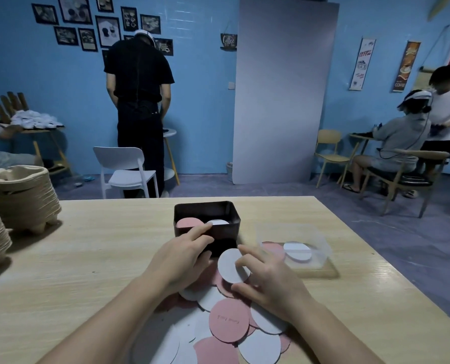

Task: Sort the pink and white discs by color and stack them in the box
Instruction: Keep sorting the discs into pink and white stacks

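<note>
A black box (pixel 226 227) stands mid-table with a pink stack (pixel 188 222) on its left side and a white stack (pixel 218 222) on its right. My left hand (pixel 182 256) rests at the box's near wall, its index finger stretched over the rim beside the pink stack. Whether it holds anything is hidden. My right hand (pixel 266 282) pinches a white disc (pixel 230 265) tilted up just in front of the box. A loose pile of pink discs (pixel 229 321) and white discs (pixel 259 348) lies on the table under and before both hands.
A clear plastic lid (pixel 310 232) lies right of the box over a pink and a white disc (pixel 297 252). Stacks of pulp trays (pixel 19 195) stand at the table's left edge. People, chairs and small tables are beyond the wooden table (pixel 87 258).
</note>
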### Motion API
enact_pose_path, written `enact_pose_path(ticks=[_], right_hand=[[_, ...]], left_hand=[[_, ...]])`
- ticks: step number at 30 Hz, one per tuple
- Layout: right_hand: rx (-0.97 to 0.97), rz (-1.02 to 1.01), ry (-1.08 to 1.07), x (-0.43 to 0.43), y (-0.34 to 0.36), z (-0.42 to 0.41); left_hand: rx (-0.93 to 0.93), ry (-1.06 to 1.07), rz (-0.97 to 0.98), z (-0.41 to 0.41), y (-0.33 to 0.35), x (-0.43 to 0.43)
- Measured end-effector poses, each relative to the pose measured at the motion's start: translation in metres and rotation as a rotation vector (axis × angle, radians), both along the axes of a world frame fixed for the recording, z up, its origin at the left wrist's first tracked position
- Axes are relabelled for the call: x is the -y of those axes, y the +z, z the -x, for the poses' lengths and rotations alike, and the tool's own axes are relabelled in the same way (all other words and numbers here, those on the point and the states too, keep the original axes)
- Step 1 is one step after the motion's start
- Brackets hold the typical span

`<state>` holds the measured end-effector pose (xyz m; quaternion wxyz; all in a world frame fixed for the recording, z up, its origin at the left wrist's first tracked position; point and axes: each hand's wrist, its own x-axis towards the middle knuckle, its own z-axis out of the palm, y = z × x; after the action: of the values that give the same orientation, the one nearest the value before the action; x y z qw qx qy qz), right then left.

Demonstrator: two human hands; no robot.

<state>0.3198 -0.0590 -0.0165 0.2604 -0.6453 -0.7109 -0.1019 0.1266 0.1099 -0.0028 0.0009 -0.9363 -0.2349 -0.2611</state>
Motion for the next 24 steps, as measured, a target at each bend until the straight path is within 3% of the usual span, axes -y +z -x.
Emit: enact_pose_path(ticks=[10, 24], right_hand=[[-0.080, -0.009, -0.020, 0.007, -0.004, -0.002], [-0.079, 0.005, -0.035, 0.011, -0.002, 0.004]], left_hand=[[0.109, -0.084, 0.100, 0.001, 0.000, -0.016], [0.069, -0.123, 0.111, 0.013, -0.001, -0.005]])
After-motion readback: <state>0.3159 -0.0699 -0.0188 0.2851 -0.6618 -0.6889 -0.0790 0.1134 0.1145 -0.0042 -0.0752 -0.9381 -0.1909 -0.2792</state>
